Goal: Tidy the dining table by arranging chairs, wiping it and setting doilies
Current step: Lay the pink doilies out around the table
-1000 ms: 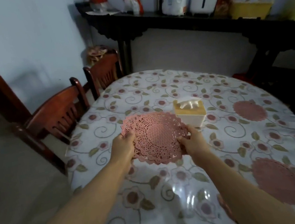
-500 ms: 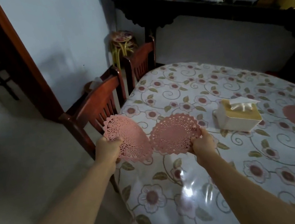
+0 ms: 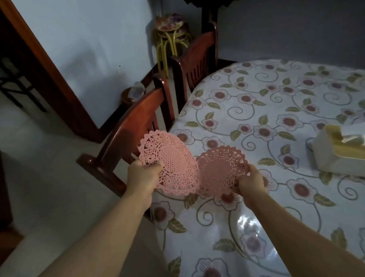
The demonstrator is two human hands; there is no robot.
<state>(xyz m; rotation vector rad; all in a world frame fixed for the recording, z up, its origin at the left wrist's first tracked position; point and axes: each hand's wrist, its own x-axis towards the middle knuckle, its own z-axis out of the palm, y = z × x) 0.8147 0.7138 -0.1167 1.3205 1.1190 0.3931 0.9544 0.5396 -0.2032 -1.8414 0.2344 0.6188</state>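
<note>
Since a second ago the single stack of pink lace held over the middle of the bench has been split in two and carried toward the near-left edge, and the view has swung left with it. The left hand (image 3: 143, 175) now pinches the rim of one doily (image 3: 170, 161), tilted up and hanging partly past the bench (image 3: 283, 229) edge, in front of the near chair (image 3: 126, 132). The right hand (image 3: 251, 181) grips the near rim of a second doily (image 3: 222, 168), which lies flatter, low over the flowered cloth; whether it touches the cloth cannot be told. The two doilies overlap slightly at their inner edges. The tissue box (image 3: 354, 149) stands well apart to the right.

The step in hand looks like setting doilies, with the chairs already drawn in at this side. The next move probably calls for lowering each doily flat at a seat place, one before the near chair and one before the far chair (image 3: 196, 59), spread apart so they do not overlap, and smoothed so the lace lies without curling.
</note>
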